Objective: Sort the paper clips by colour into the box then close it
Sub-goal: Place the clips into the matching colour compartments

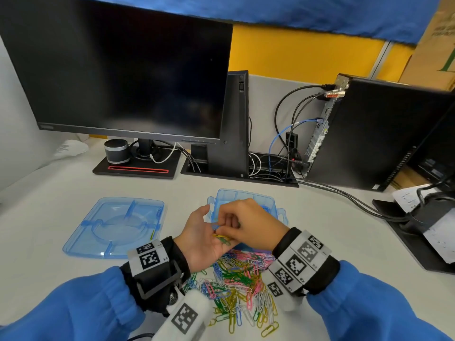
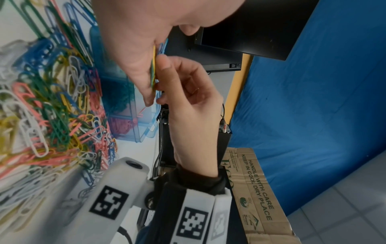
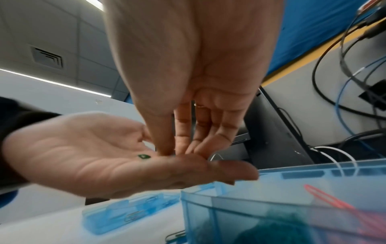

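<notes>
Paper clips (image 1: 236, 279) lie in a big mixed heap on the table (image 1: 61, 183), on the near side of the box (image 1: 246, 195). Just past the heap, in front of the box, the left hand (image 1: 204, 238) is held flat, palm up, fingers relaxed. A few clips rest on it: a yellow one (image 1: 219, 235) and a green one (image 1: 224, 240), with a blue one beside them. They lie flat, long way across the palm.

The right hand (image 1: 248, 222) comes down from above, and its fingers (image 3: 167, 140) are close together, pinching at these clips. I cannot tell which one they have.

The box is open, right behind both hands. Green and pink clips already sit in its parts. I think the right hand must lift one clip and carry it a little way forward.

Left of the box, the lid (image 1: 115, 225) lies flat, still off.
</notes>
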Available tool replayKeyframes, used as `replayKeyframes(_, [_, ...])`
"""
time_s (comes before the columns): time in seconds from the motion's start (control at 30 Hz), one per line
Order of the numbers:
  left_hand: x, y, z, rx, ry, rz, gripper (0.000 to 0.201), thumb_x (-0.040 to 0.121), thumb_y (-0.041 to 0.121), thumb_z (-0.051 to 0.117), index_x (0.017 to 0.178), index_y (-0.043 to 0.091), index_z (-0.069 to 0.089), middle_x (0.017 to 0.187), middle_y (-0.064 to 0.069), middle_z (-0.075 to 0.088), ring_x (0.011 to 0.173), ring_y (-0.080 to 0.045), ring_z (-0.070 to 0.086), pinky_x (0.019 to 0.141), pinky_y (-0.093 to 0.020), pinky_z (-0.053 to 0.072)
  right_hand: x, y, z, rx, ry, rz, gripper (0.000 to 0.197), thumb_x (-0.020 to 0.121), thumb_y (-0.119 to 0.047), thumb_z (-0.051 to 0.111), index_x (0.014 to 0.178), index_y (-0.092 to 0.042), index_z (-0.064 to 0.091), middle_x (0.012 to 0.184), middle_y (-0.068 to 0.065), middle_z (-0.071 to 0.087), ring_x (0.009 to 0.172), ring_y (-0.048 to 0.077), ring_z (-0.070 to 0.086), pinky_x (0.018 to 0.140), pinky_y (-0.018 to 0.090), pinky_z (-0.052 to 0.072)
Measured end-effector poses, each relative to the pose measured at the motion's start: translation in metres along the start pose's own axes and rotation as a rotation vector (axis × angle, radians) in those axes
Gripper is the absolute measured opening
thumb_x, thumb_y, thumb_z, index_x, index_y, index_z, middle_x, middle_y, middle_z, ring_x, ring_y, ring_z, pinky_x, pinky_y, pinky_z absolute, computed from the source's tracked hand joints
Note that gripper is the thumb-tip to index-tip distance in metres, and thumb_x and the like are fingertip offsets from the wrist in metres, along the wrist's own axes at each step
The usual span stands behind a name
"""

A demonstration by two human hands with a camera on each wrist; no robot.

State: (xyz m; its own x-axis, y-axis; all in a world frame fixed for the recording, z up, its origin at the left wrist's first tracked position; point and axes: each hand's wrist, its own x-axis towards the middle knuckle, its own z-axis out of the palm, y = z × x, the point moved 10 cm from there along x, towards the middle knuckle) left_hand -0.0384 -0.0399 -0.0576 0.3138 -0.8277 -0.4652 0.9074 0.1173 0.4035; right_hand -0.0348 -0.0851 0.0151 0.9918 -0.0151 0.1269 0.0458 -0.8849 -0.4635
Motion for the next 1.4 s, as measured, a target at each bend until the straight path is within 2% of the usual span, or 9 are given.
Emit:
replayKeyframes(0.3, [0.001,0.000,-0.001,0.043,0.017,0.021,0.059,0.099,0.046,0.034,0.113,-0.007,0.056,0.097,-0.018,0.064,0.094,-0.027,0.062,0.074,-0.045,0.056,0.004,0.000,0.011,-0.032,-0.073,-0.007,0.006,0.087,-0.011,0.065,0.092,-0.009,0.061,0.081,0.004,0.064,0.065,0.008,0.052,0.060,0.012,0.041])
replayKeyframes(0.47, [0.002,-0.001,0.002,0.037,-0.007,0.011,0.064,0.098,0.048,0.035,0.122,-0.008,0.055,0.116,-0.023,0.063,0.106,-0.032,0.061,0.095,-0.042,0.050,0.004,0.010,-0.003,0.065,-0.094,0.037,0.005,0.087,-0.012,0.066,0.092,-0.010,0.065,0.082,0.000,0.063,0.069,0.007,0.053,0.062,0.007,0.041])
replayKeyframes(0.67, [0.000,0.004,0.000,0.049,0.037,0.028,0.069,0.100,0.046,0.034,0.134,-0.013,0.041,0.122,-0.032,0.059,0.115,-0.038,0.058,0.092,-0.038,0.048,0.007,0.079,-0.065,-0.052,0.179,0.231,0.006,0.090,-0.008,0.058,0.087,-0.012,0.061,0.080,0.000,0.059,0.070,0.013,0.051,0.059,0.008,0.039])
replayKeyframes(0.83, [-0.002,0.009,-0.001,0.061,0.052,0.037,0.063,0.100,0.041,0.036,0.135,-0.011,0.041,0.121,-0.030,0.061,0.115,-0.037,0.059,0.095,-0.038,0.047,0.001,0.113,-0.050,-0.257,0.056,0.348,0.017,0.093,-0.009,0.054,0.103,-0.005,0.067,0.103,0.009,0.066,0.081,0.014,0.053,0.071,0.017,0.038])
replayKeyframes(0.9, [-0.001,0.012,-0.002,0.065,0.058,0.044,0.063,0.100,0.041,0.037,0.135,-0.011,0.042,0.121,-0.029,0.061,0.115,-0.037,0.059,0.097,-0.038,0.047,-0.001,0.095,-0.050,-0.212,0.101,0.244,0.018,0.092,-0.016,0.060,0.107,-0.011,0.068,0.103,0.005,0.064,0.086,0.014,0.058,0.079,0.025,0.047])
replayKeyframes(1.03, [-0.002,0.014,0.001,0.039,0.018,0.046,0.068,0.099,0.045,0.035,0.127,-0.015,0.047,0.123,-0.027,0.061,0.115,-0.033,0.058,0.106,-0.037,0.041,-0.010,0.030,-0.034,0.098,0.056,-0.050,0.017,0.084,-0.027,0.072,0.101,-0.024,0.074,0.094,-0.003,0.066,0.083,0.008,0.061,0.071,0.022,0.052])
replayKeyframes(1.13, [-0.005,0.018,0.007,-0.019,-0.027,0.054,0.067,0.097,0.045,0.037,0.117,-0.018,0.051,0.123,-0.030,0.059,0.109,-0.032,0.055,0.106,-0.037,0.039,-0.009,0.015,-0.021,0.122,0.045,-0.097,0.014,0.082,-0.022,0.074,0.095,-0.021,0.077,0.090,-0.001,0.067,0.079,0.008,0.059,0.069,0.021,0.049])
replayKeyframes(1.3, [-0.006,0.036,0.008,0.002,-0.019,0.106,0.066,0.099,0.044,0.033,0.125,-0.016,0.046,0.117,-0.027,0.063,0.096,-0.032,0.064,0.085,-0.037,0.054,0.005,0.006,-0.026,0.079,0.085,-0.097,0.005,0.087,-0.015,0.067,0.083,-0.014,0.070,0.081,-0.003,0.063,0.073,0.005,0.054,0.062,0.015,0.043])
replayKeyframes(1.4, [-0.005,0.048,0.003,0.054,0.037,0.150,0.064,0.101,0.041,0.029,0.130,-0.015,0.043,0.125,-0.028,0.058,0.107,-0.036,0.060,0.092,-0.038,0.047,0.011,0.001,-0.046,0.126,0.184,-0.091,0.007,0.090,-0.012,0.062,0.083,-0.015,0.064,0.079,-0.006,0.064,0.073,0.004,0.055,0.061,0.016,0.044])
